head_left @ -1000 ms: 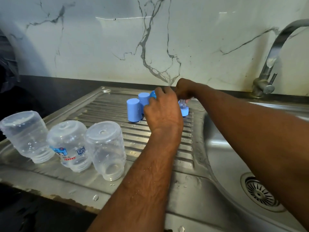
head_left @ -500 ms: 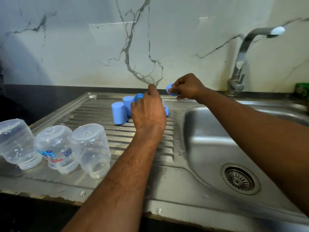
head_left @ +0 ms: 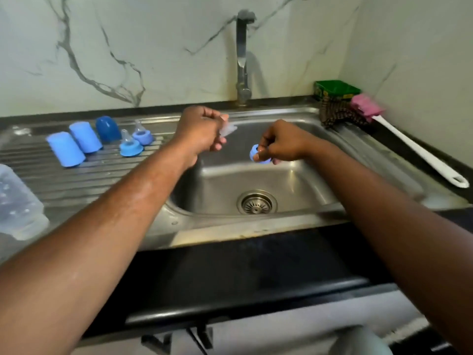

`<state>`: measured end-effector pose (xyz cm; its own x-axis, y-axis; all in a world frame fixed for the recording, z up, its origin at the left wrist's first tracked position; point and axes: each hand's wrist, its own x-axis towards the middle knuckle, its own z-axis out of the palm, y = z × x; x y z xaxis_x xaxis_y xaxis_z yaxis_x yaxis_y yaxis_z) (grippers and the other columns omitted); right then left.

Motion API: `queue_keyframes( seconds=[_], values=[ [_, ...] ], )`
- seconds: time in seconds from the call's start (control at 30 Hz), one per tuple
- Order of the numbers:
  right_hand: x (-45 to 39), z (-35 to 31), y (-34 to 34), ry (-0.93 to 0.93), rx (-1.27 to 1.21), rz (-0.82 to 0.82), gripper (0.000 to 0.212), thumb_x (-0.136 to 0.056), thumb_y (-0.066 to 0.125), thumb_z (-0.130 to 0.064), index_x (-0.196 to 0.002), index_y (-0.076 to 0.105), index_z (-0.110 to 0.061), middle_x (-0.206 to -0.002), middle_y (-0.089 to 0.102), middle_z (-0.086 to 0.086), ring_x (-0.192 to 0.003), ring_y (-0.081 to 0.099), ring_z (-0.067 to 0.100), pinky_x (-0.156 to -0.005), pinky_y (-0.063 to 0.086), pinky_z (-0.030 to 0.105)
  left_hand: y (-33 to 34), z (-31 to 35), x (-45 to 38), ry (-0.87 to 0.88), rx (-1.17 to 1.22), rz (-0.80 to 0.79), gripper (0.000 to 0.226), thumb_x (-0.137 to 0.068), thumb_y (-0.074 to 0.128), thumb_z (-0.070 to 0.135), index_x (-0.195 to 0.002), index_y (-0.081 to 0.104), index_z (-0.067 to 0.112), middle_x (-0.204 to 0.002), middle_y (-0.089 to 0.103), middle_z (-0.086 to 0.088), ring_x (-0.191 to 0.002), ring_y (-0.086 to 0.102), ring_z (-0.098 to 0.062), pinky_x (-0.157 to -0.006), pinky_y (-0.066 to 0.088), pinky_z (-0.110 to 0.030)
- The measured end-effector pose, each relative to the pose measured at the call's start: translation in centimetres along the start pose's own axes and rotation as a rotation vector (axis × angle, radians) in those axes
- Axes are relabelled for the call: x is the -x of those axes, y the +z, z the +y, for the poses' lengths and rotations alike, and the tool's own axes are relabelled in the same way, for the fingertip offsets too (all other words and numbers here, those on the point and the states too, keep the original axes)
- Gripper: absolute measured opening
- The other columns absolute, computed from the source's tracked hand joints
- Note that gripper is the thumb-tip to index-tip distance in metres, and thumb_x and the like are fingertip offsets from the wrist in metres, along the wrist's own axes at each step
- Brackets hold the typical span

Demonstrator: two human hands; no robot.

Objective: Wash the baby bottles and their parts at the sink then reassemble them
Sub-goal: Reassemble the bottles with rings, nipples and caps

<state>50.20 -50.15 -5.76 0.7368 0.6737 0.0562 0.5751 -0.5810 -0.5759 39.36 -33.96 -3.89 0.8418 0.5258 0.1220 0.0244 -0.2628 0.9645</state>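
Your sink [head_left: 302,175] fills mid-frame, its ribbed drainboard [head_left: 84,180] running off to the left. A clear bottle [head_left: 18,203] stands at the left edge (only partly in view). Your left hand [head_left: 202,134], above the basin's upper left corner, has its fingers curled round a clear teat [head_left: 228,129]. Your right hand [head_left: 281,144], just right of it over the basin, pinches a blue ring [head_left: 257,154] between thumb and fingers. On the drainboard at upper left stand two light blue caps [head_left: 76,144], a dark blue cap [head_left: 107,129] and two ringed teats [head_left: 135,143]. A white-handled brush [head_left: 414,152] lies along the counter at right.
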Motion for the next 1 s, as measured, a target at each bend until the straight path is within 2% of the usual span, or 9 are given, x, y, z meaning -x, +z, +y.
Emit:
queue_keyframes(
  seconds=[0.1,0.2,0.33,0.47,0.6,0.63,0.77,0.93,1.0],
  values=[
    [-1.1,0.9,-0.9,-0.004,-0.071,0.01,0.023,-0.082,0.08,-0.019,-0.084,0.071,0.002,-0.049,0.062,-0.008,-0.049,0.061,0.011,-0.055,0.05,0.021,0.5,0.6,-2.0,-0.032,0.101,0.053,0.012,-0.096,0.064,0.023,-0.091,0.063,0.012,-0.078,0.066,-0.007,-0.049,0.054,-0.011,-0.042,0.041,-0.018],
    [-1.5,1.9,-0.8,-0.003,-0.19,-0.011,0.019,-0.084,0.078,-0.016,-0.072,0.067,-0.006,-0.065,0.065,0.007,-0.062,0.064,0.022,-0.066,0.056,0.032,0.4,-1.0,-2.9,-0.003,0.143,-0.149,0.009,-0.091,0.067,0.02,-0.095,0.068,0.012,-0.077,0.066,-0.005,-0.055,0.056,-0.011,-0.047,0.045,-0.021],
    [-2.0,3.2,-0.5,0.02,-0.128,-0.049,0.021,-0.084,0.077,-0.018,-0.069,0.065,-0.011,-0.061,0.064,0.004,-0.057,0.062,0.017,-0.066,0.056,0.031,0.8,-7.1,-2.9,-0.09,-1.058,-0.628,0.019,-0.086,0.067,0.005,-0.076,0.071,0.021,-0.085,0.073,-0.006,-0.07,0.068,-0.022,-0.064,0.055,-0.03],
    [-2.2,2.6,-1.3,-0.008,-0.105,0.013,0.022,-0.085,0.077,-0.018,-0.068,0.065,-0.011,-0.056,0.064,0.002,-0.049,0.059,0.011,-0.057,0.051,0.023,0.8,-6.2,-4.4,0.113,-0.712,-0.237,0.017,-0.085,0.077,0.028,-0.077,0.062,0.027,-0.084,0.072,0.005,-0.075,0.066,-0.015,-0.081,0.055,-0.038],
    [-1.4,0.7,-2.1,-0.06,-0.874,-0.124,0.013,-0.098,0.057,-0.012,-0.1,0.065,-0.003,-0.093,0.071,0.016,-0.081,0.071,0.023,-0.075,0.06,0.029,0.8,-5.5,-4.0,0.145,-0.53,-0.194,0.013,-0.088,0.074,0.024,-0.083,0.062,0.023,-0.082,0.071,0.003,-0.071,0.063,-0.013,-0.072,0.051,-0.032],
    [-1.5,0.8,-1.9,-0.098,-0.864,-0.118,0.017,-0.099,0.055,-0.013,-0.106,0.065,-0.002,-0.097,0.071,0.017,-0.086,0.072,0.025,-0.078,0.06,0.032,0.9,-5.3,-3.6,0.124,-0.439,-0.188,0.011,-0.09,0.071,0.019,-0.085,0.061,0.02,-0.084,0.07,-0.001,-0.068,0.06,-0.013,-0.065,0.049,-0.031],
    [-2.3,1.5,0.4,-0.112,0.158,-0.066,0.016,-0.086,0.075,-0.019,-0.088,0.068,-0.005,-0.086,0.067,0.011,-0.084,0.068,0.03,-0.074,0.052,0.035,0.6,-3.6,-2.5,0.144,-0.418,-0.192,0.012,-0.098,0.059,0.014,-0.109,0.061,0.018,-0.1,0.072,-0.005,-0.086,0.068,-0.013,-0.058,0.047,-0.023],
    [-2.0,-0.8,0.4,-0.241,-0.107,0.068,0.015,-0.081,0.081,-0.019,-0.082,0.068,-0.011,-0.076,0.069,0.0,-0.068,0.065,0.008,-0.067,0.051,0.028,-0.4,-3.6,-0.4,0.402,-0.693,-0.248,0.044,-0.096,0.062,0.025,-0.132,0.045,0.044,-0.094,0.071,0.003,-0.082,0.067,-0.011,-0.081,0.055,-0.036],
    [-1.2,-0.4,0.6,-0.19,-0.289,0.008,0.027,-0.079,0.082,-0.009,-0.09,0.059,-0.008,-0.084,0.069,0.014,-0.076,0.072,0.022,-0.07,0.06,0.039,-0.4,-3.8,-0.1,0.386,-0.729,-0.329,0.045,-0.096,0.062,0.028,-0.13,0.041,0.047,-0.101,0.073,0.003,-0.089,0.069,-0.015,-0.086,0.056,-0.044]
  ],
)
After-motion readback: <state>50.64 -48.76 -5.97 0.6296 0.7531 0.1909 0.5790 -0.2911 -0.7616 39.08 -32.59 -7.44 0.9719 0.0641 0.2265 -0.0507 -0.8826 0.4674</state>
